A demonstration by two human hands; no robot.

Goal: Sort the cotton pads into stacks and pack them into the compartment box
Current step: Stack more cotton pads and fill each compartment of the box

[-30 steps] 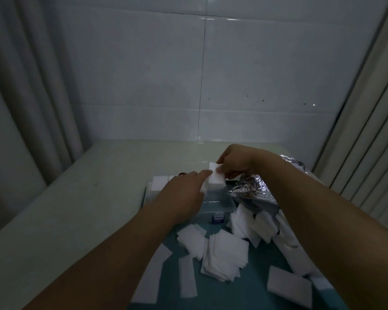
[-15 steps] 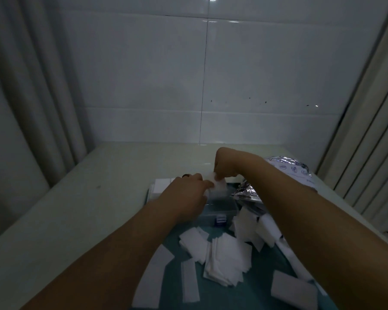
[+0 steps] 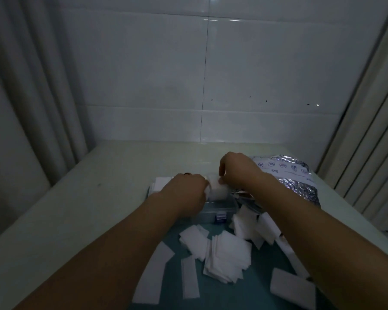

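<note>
A pale desk (image 3: 76, 209) is set into a corner: white glossy wall tiles (image 3: 255, 74) close its far edge, a grey curtain (image 3: 31, 86) hangs along its left edge, and ribbed vertical slats (image 3: 372, 130) stand at its right edge. A teal mat (image 3: 260, 287) is spread over the near right part of the desk.

One clear compartment box (image 3: 220, 209) is placed at the far edge of the mat, a small blue latch on its near wall. One stack of cotton pads (image 3: 217, 190) is held over the box between two hands. The left hand (image 3: 186, 193) is curled against the stack's left side, and the right hand (image 3: 235, 171) is pinching it from above with thumb and fingers (image 3: 221, 170) bent down. A white stack (image 3: 161, 184) is seen at the box's far left, partly hidden by the left hand.

Loose pads (image 3: 229, 256) are scattered on the mat near the box in one fanned heap; an exact count cannot be told. Two long strips (image 3: 152, 276) lie at the mat's left edge, and one thick pad (image 3: 291, 287) lies near its near right corner. One silver foil bag (image 3: 300, 182) with printed marks is lying toward the desk's right edge, just beside the box.
</note>
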